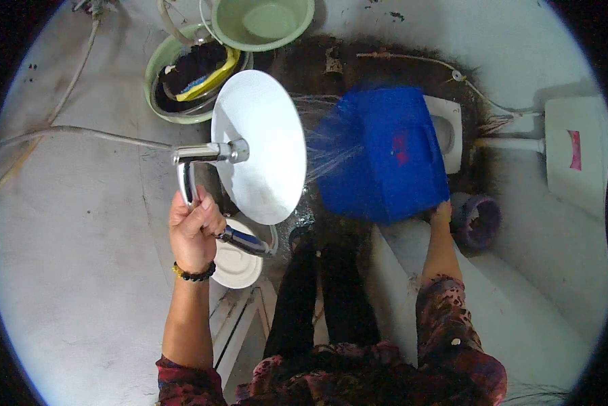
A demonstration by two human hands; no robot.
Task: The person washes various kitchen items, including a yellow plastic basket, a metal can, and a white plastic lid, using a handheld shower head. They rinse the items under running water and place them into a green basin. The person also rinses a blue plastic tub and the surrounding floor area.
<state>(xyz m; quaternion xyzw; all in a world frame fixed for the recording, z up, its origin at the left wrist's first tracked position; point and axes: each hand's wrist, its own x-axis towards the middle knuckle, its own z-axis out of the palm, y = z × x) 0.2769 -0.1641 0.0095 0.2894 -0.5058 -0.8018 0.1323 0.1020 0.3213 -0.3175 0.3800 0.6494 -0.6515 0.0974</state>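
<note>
**Blue box-shaped bin with a red mark (382, 155) under the spray, rinse seemingly mid-course**

A person rinses the bin, which looks to be plastic, in a cramped washroom. The bin is tilted, right of centre, partly in front of a white toilet bowl (456, 162); whether the two touch cannot be told. The left hand (196, 227) is closed firmly around the chrome handle (240, 238) of a broad, round white shower head (263, 152), with its back to the camera. The right hand (441, 213) meets the bin's lower right corner, its fingers mostly hidden, so how far they are curled cannot be told.

Fine jets of water (321, 101) strike the bin's left side. By that evidence the rinse is under way and not complete: the left part is getting its wetting, while the right part lies outside the visible jets. Whether the hidden faces have been washed, or any dirt remains, cannot be judged. A pale green plastic bucket (267, 46) stands at upper left, apart from the work.
</note>
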